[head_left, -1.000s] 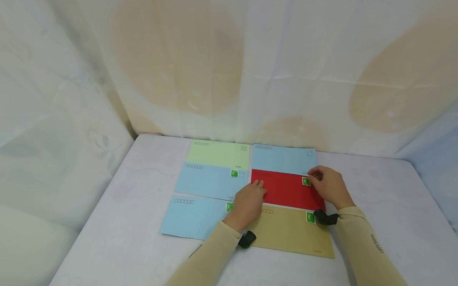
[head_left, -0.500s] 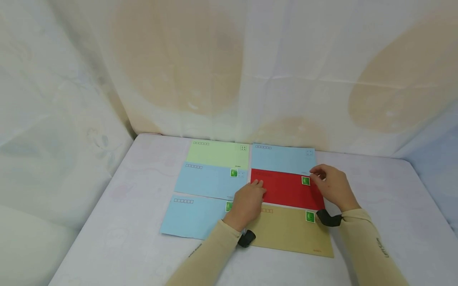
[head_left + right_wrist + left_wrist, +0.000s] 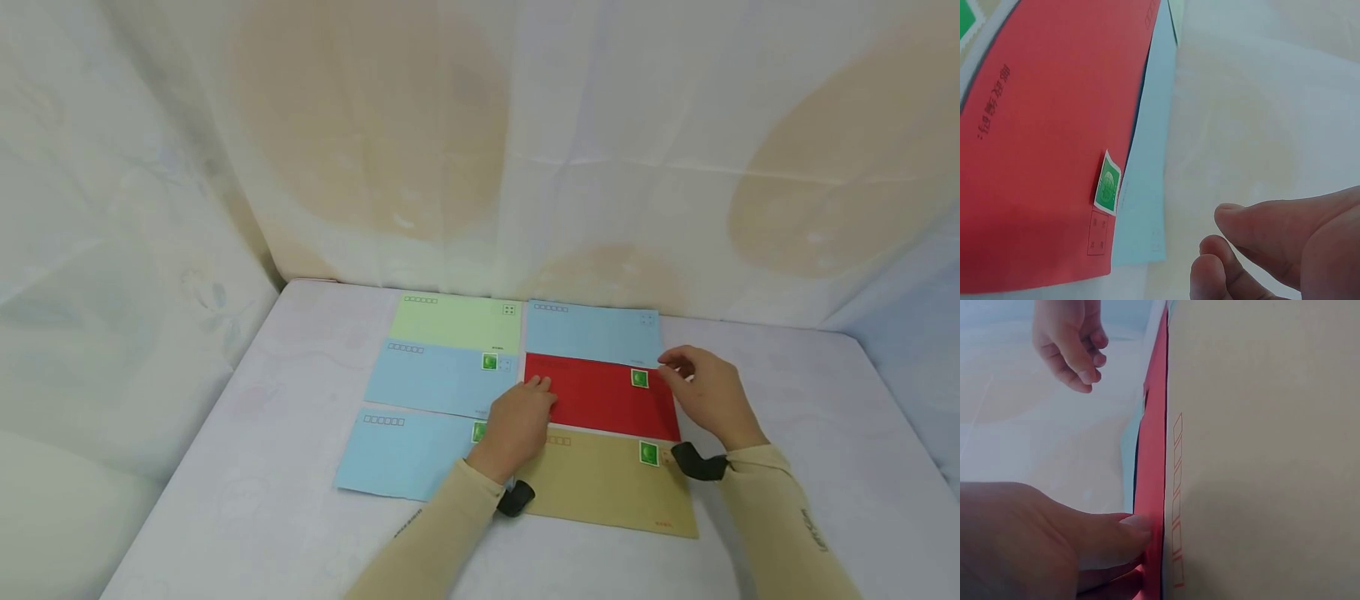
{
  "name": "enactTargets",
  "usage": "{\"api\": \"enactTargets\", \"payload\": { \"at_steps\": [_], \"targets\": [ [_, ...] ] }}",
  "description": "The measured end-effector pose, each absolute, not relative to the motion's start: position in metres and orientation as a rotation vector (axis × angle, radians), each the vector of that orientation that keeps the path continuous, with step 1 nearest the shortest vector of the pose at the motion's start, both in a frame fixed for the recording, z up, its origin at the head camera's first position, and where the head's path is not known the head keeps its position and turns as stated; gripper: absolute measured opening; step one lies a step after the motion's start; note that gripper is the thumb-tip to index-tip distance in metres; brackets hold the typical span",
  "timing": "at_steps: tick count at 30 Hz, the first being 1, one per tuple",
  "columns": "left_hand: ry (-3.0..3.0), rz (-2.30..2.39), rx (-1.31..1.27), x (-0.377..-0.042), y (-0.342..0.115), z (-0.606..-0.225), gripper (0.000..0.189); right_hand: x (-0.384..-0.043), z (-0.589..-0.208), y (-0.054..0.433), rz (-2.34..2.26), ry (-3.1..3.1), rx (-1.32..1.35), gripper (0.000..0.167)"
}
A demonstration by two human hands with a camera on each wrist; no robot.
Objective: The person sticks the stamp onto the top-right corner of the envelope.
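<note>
A red envelope lies flat in the right column, with a green stamp near its upper right corner. In the right wrist view that stamp has a raised, slightly curled edge beside a small printed box. My left hand rests its fingertips on the left end of the red envelope. Just off the envelope's upper right corner hovers my right hand, its fingers loosely bent. In the right wrist view nothing shows between the thumb and fingers of this hand.
Above the red envelope lies a light blue one; below it is a tan envelope with a stamp. The left column has a green envelope and two blue ones, each stamped. A white cloth covers the table; curtains hang behind.
My right hand has drawn away from the stamp on the red envelope, moving right. The stamp stays on the envelope. My left hand has kept its place.
</note>
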State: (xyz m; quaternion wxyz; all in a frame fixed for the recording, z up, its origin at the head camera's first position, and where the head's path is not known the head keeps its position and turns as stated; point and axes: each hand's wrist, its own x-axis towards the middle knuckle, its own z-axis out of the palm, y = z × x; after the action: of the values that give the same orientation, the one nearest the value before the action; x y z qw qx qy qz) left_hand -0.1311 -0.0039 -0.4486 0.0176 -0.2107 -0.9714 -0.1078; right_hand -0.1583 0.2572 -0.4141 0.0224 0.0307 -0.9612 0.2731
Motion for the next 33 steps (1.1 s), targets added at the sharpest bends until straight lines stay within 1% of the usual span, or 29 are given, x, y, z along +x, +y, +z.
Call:
{"api": "enactTargets", "payload": {
  "at_steps": [9, 14, 20, 27, 33],
  "targets": [
    [-2.98, -0.319, -0.674, -0.132, -0.005, -0.45, 0.03, -0.151, -0.413, 0.263, 0.818, -2.928, 0.104, 0.028],
    [-3.0, -0.288, -0.683, -0.133, -0.006, -0.449, 0.034, -0.147, -0.411, 0.266, 0.788, -2.928, 0.079, 0.027],
    [-3.004, -0.322, -0.686, -0.133, -0.009, -0.443, 0.04, -0.14, -0.409, 0.272, 0.769, -2.932, 0.019, 0.029],
    [-3.002, -0.411, -0.687, -0.131, -0.013, -0.43, 0.04, -0.135, -0.408, 0.282, 0.75, -2.876, 0.038, 0.024],
    [-2.987, -0.437, -0.696, -0.131, -0.017, -0.427, 0.038, -0.133, -0.406, 0.289, 0.753, -2.875, 0.001, 0.026]
  ]
}}
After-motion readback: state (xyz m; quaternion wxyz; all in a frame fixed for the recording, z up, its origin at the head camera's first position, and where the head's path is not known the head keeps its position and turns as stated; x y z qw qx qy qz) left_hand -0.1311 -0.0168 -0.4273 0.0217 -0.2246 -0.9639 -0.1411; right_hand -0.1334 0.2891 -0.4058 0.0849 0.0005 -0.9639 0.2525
